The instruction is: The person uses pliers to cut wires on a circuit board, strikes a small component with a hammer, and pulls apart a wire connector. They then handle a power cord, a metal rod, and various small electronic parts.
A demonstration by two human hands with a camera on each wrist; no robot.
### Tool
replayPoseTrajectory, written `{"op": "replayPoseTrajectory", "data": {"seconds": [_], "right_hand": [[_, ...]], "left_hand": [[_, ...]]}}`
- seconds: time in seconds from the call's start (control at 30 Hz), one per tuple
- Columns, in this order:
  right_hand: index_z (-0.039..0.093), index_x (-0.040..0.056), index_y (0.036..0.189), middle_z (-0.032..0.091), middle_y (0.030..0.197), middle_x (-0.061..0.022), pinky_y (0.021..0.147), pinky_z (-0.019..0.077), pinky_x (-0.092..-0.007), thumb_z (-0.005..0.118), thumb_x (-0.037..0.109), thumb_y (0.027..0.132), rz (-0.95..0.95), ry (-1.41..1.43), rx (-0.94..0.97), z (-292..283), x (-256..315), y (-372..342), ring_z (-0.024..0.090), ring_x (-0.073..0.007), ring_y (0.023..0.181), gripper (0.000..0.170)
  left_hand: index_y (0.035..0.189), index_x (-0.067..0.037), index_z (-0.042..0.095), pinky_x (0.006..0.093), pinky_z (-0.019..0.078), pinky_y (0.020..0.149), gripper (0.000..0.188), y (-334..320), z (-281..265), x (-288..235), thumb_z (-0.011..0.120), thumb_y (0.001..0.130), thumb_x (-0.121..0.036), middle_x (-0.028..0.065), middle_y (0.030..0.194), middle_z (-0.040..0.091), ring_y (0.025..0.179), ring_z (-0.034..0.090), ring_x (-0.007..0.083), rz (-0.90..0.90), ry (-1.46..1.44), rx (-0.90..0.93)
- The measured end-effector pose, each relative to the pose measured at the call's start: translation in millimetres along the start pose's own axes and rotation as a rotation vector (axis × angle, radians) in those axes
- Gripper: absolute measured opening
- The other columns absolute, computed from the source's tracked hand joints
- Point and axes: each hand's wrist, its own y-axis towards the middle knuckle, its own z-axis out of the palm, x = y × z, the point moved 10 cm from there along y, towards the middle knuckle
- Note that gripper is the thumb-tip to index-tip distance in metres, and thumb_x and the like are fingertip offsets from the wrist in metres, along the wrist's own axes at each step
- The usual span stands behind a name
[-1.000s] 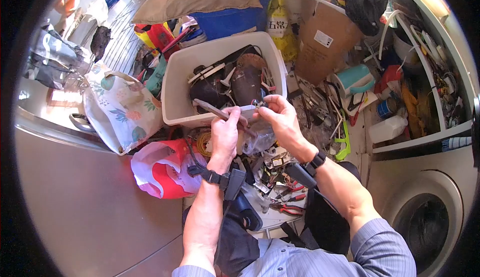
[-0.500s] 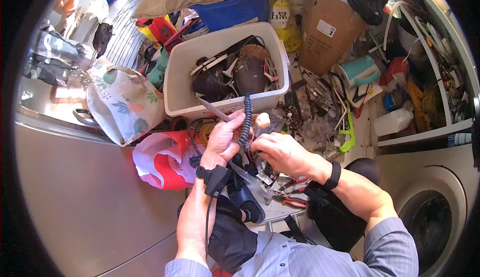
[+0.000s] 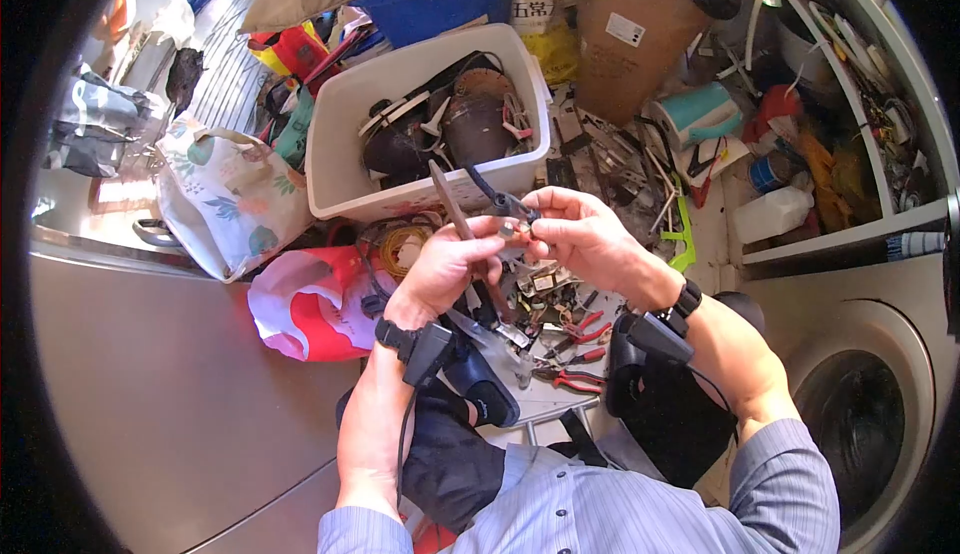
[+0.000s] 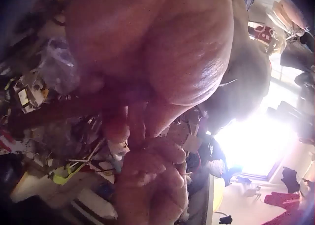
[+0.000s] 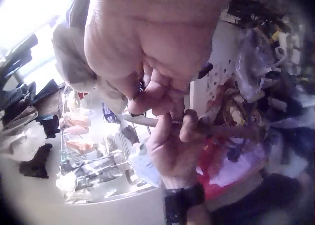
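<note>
My left hand (image 3: pixel 445 269) grips a slim, pointed knife (image 3: pixel 449 201), its brown handle running down past the palm. In the right wrist view the pale blade (image 5: pixel 142 120) sticks out beside the fingertips. My right hand (image 3: pixel 590 237) pinches the end of a black coiled cord (image 3: pixel 484 186), where a small part (image 3: pixel 516 228) shows between both hands' fingertips. That small part is mostly covered by fingers, and its kind cannot be made out. Both hands meet just in front of a white plastic bin (image 3: pixel 330 144) with dark rounded objects (image 3: pixel 478 126) inside.
Red-handled pliers (image 3: pixel 570 380) and loose scraps lie on the floor below the hands. A red and white bag (image 3: pixel 325 319) and a patterned bag (image 3: pixel 225 199) stand left. At right are a cardboard box (image 3: pixel 625 64), a shelf (image 3: pixel 850 239) and a washing machine (image 3: pixel 850 404).
The hands came down toward the body, the coiled cord swung into view between them, then they rose and drew together at its end. The knife now points more steeply upward.
</note>
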Motion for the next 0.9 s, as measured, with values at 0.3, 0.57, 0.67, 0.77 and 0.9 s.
{"op": "replayPoseTrajectory", "data": {"seconds": [0.3, 0.57, 0.67, 0.77, 0.9], "right_hand": [[0.057, -0.0012, 0.128, 0.070, 0.108, -0.0119, 0.085, 0.0582, -0.0285, 0.065, 0.006, 0.101, -0.006, 0.120, -0.068, -17.5, 4.6, -11.9, 0.069, -0.0163, 0.089, 0.029], [0.059, 0.0026, 0.122, 0.071, 0.110, -0.0134, 0.092, 0.0586, -0.0353, 0.065, 0.002, 0.099, -0.113, 0.053, -0.206, -31.5, 11.6, -16.4, 0.071, -0.0212, 0.096, 0.024], [0.059, 0.0034, 0.119, 0.072, 0.109, -0.0139, 0.094, 0.0584, -0.0387, 0.066, 0.000, 0.097, -0.142, 0.059, -0.223, -29.5, 19.4, -16.5, 0.072, -0.0233, 0.098, 0.023], [0.053, -0.0011, 0.124, 0.070, 0.110, -0.0156, 0.087, 0.0609, -0.0372, 0.069, 0.005, 0.097, -0.174, 0.037, -0.252, -33.3, 22.5, -14.8, 0.071, -0.0241, 0.097, 0.033], [0.054, -0.0017, 0.122, 0.071, 0.108, -0.0156, 0.082, 0.0625, -0.0354, 0.071, 0.008, 0.097, -0.127, -0.017, -0.314, -42.0, 11.5, -9.9, 0.072, -0.0231, 0.093, 0.032]], "left_hand": [[0.126, 0.000, 0.069, 0.0216, 0.0461, 0.067, 0.029, -9.1, 28.5, 3.2, 0.068, 0.098, -0.011, 0.0013, 0.100, 0.070, 0.075, 0.057, 0.0085, 0.016, 0.050, 0.029], [0.112, 0.001, 0.071, 0.0212, 0.0391, 0.063, 0.021, -28.2, 30.0, -0.1, 0.068, 0.098, -0.014, 0.0024, 0.085, 0.067, 0.069, 0.053, 0.0085, 0.015, 0.067, -0.044], [0.110, 0.001, 0.071, 0.0216, 0.0391, 0.063, 0.020, -38.4, 30.4, -4.5, 0.067, 0.098, -0.015, 0.0017, 0.080, 0.065, 0.068, 0.053, 0.0089, 0.033, 0.058, -0.083], [0.110, 0.002, 0.071, 0.0212, 0.0381, 0.063, 0.020, -45.9, 29.3, -5.6, 0.066, 0.100, -0.014, 0.0012, 0.080, 0.065, 0.067, 0.052, 0.0090, 0.048, 0.073, -0.076], [0.110, 0.002, 0.071, 0.0214, 0.0387, 0.063, 0.020, -49.7, 23.0, -6.0, 0.065, 0.101, -0.015, 0.0011, 0.078, 0.064, 0.066, 0.052, 0.0089, 0.036, 0.108, -0.105]]}}
